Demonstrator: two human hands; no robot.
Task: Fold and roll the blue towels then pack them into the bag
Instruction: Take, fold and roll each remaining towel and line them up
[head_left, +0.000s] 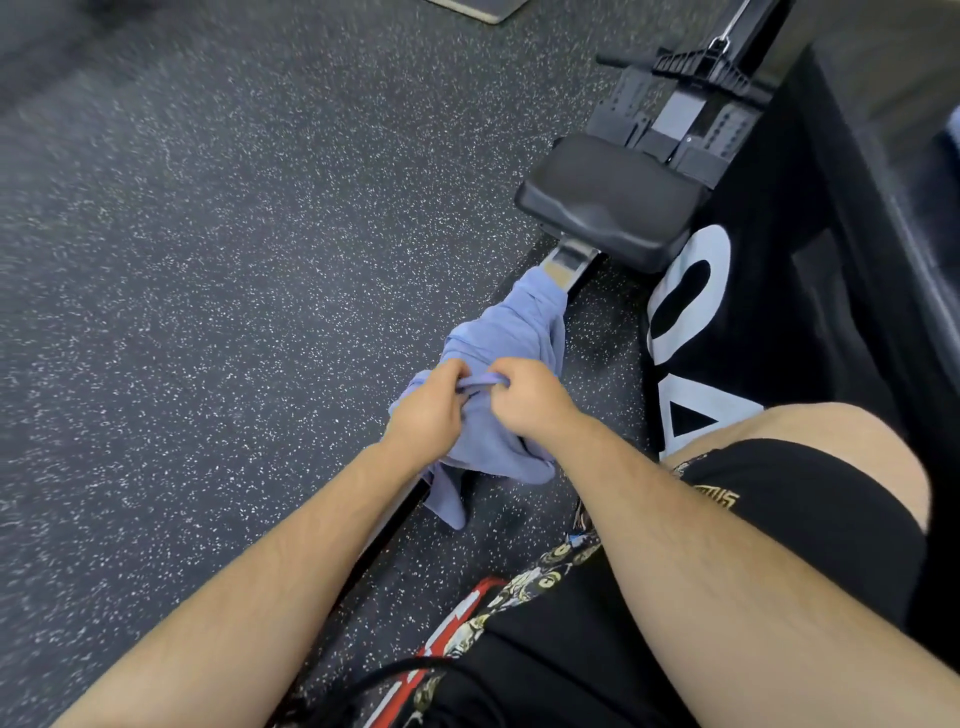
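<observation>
Curled tight, my left hand (426, 410) and right hand (524, 400) are pinching the bunched blue towel (511, 327) over the rowing machine rail (569, 260), and I'm worrying its hanging tail snags there.

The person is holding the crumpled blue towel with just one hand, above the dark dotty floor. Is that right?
Not quite: it is two hands, not one. In the head view the left hand and the right hand both grip the crumpled light blue cloth towel, close together. The rest is right: it is held above the dark speckled rubber floor.
</observation>
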